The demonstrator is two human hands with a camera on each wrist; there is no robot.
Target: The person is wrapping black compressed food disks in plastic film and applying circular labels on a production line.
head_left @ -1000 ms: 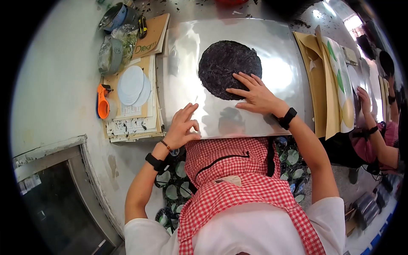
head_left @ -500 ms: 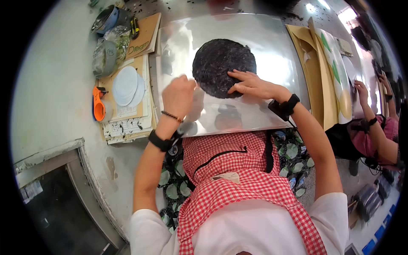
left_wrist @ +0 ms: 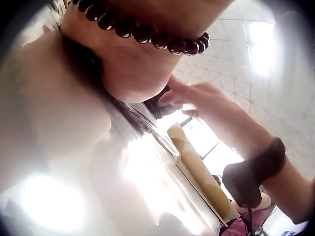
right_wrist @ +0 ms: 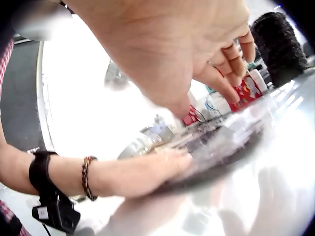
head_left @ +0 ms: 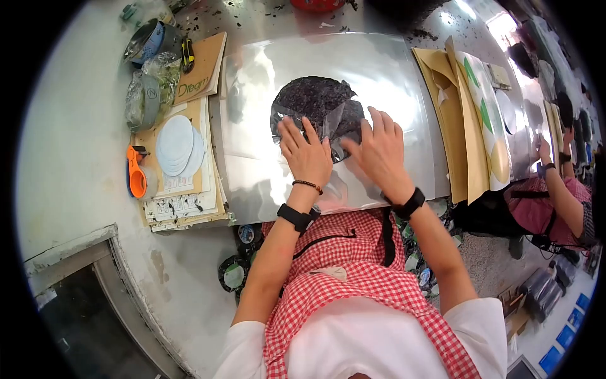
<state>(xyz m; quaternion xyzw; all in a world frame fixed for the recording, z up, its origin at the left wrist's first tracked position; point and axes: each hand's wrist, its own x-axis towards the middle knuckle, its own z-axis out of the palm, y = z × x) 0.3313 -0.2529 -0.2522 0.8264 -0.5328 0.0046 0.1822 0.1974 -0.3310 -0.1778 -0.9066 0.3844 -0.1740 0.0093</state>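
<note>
A flat, round black disc (head_left: pixel 314 95) with a rough, seaweed-like surface lies on a shiny metal sheet (head_left: pixel 246 82). Clear plastic film (head_left: pixel 343 115) covers part of the disc's near side and catches the light. My left hand (head_left: pixel 306 155) lies flat with straight fingers over the disc's lower left. Just right of it, my right hand (head_left: pixel 382 155) has its fingers spread, with the thumb near the disc's lower right edge. In the right wrist view the left hand (right_wrist: pixel 133 174) reaches low over the disc, while the right hand's fingers are above the surface.
On the left, stacked papers hold white paper circles (head_left: pixel 173 142), orange-handled scissors (head_left: pixel 136 174) and a yellow-black cutter (head_left: pixel 187 55). Bowls (head_left: pixel 151 41) stand behind them. Brown paper folders (head_left: pixel 451 120) lie along the right. Another person's arm (head_left: pixel 565 196) is at far right.
My left hand has moved from the near left edge onto the disc and flattened. The right hand has shifted off the disc to the right. Clear film now shows over the disc.
</note>
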